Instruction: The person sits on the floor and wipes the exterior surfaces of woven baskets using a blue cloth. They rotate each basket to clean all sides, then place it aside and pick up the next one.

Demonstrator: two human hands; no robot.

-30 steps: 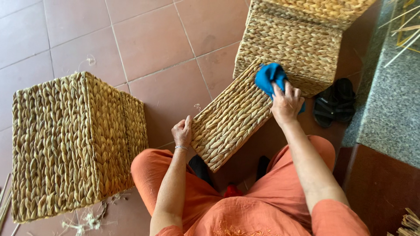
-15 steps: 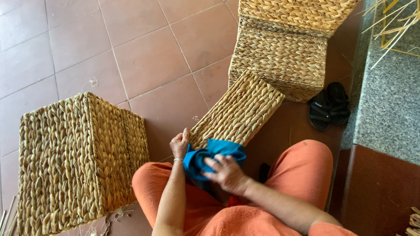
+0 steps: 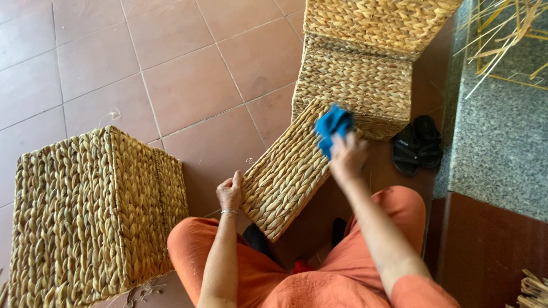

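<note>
Head cam, hands: left hand [image 3: 229, 193] steadies woven basket [image 3: 288, 171], right hand [image 3: 347, 157] w/ blue cloth [image 3: 333, 126]

- No packages, labels, signs or screens anywhere in sight here.

My left hand [image 3: 230, 191] grips the near edge of a flat woven panel [image 3: 285, 174] propped against my knees. My right hand [image 3: 347, 157] presses a blue cloth [image 3: 333, 126] onto its far end. A woven basket [image 3: 91, 214] stands at my left, black sandals [image 3: 416, 144] on the tiled floor [image 3: 188, 74].
</note>
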